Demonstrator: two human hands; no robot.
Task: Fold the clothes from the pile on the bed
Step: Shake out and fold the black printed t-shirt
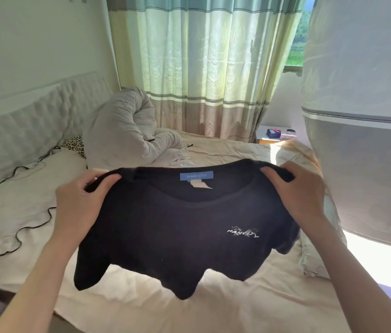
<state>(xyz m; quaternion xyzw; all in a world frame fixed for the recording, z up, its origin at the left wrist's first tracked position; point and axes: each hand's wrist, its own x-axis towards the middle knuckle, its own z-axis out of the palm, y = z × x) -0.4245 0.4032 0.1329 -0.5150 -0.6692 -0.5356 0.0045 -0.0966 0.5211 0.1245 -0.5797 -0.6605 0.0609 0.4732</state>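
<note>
A black T-shirt (177, 236) with a blue neck label and a small white chest print hangs in the air above the bed (237, 308), front facing me. My left hand (81, 200) grips its left shoulder. My right hand (300, 191) grips its right shoulder. The shirt's lower part hangs bunched and uneven over the cream sheet. A bit of white cloth (182, 163) shows just behind the collar; the rest of it is hidden by the shirt.
A rolled grey duvet (127, 131) lies at the back of the bed, beside a leopard-print pillow (75, 143). A black-trimmed pillow (16, 212) sits at left. A bedside table (276, 134) stands by the curtains. A pale hanging fabric (362, 116) fills the right side.
</note>
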